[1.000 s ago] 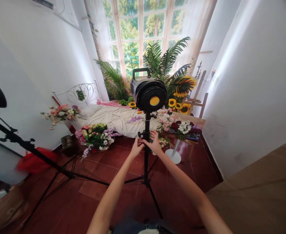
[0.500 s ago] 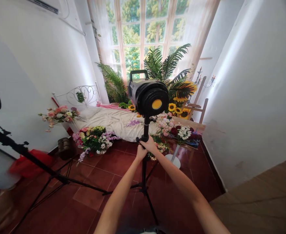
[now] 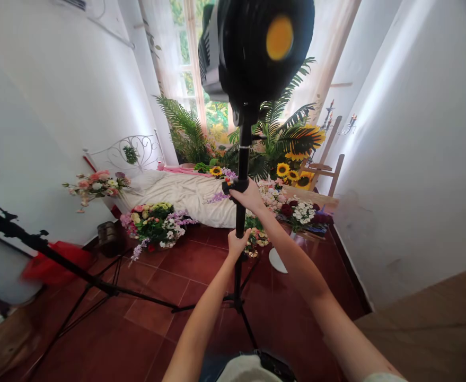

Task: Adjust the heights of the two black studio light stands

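Observation:
A black studio light with a yellow round front sits high on top of a black light stand, its upper part cut off by the view's edge. Wrapped round the column at the locking collar, just below the light, is my right hand. My left hand grips the column lower down, above the spread legs. Both hands are closed on the stand, which stands upright on the red tiled floor.
A bed with a cream sheet lies behind the stand. Flower bunches stand before it, and sunflowers and an easel at the right. At left, another black stand spreads its legs across the floor.
The light has risen with the upper column and now looms larger. My right hand has gone up with the collar, while my left hand stays low on the column; the hands have parted.

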Motion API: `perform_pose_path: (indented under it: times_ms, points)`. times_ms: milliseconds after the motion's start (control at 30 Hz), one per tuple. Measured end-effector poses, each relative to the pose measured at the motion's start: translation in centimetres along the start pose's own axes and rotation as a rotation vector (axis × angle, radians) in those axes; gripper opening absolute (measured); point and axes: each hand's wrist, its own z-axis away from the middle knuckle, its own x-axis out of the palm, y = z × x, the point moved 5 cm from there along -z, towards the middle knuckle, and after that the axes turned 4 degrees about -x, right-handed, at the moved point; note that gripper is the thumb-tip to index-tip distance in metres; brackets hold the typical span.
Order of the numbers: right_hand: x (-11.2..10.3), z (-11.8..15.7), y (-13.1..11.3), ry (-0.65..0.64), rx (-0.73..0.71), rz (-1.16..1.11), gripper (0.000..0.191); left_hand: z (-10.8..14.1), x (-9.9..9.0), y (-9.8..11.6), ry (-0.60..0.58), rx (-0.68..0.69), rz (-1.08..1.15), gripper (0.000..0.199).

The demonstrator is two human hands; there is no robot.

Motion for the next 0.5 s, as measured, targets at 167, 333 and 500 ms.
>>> perform_pose_path:
  times_ms: [167, 333, 500]
  points:
    - [-0.9, -1.8, -2.5, 0.008, -0.048, 0.072, 0.026, 0.0, 0.2, -0.6, 0.029, -0.007, -0.002, 0.039]
    - [-2.3, 0.1, -2.5, -0.099, -0.094, 0.128, 0.041, 0.1, 0.6, -1.3, 0.067, -0.033, 0.042, 0.036]
    - [-3.7, 8.1, 3.2, -0.267, 0.121, 0.193, 0.036, -0.2, 0.7, -1.4, 0.071, -0.037, 0.121, 0.033]
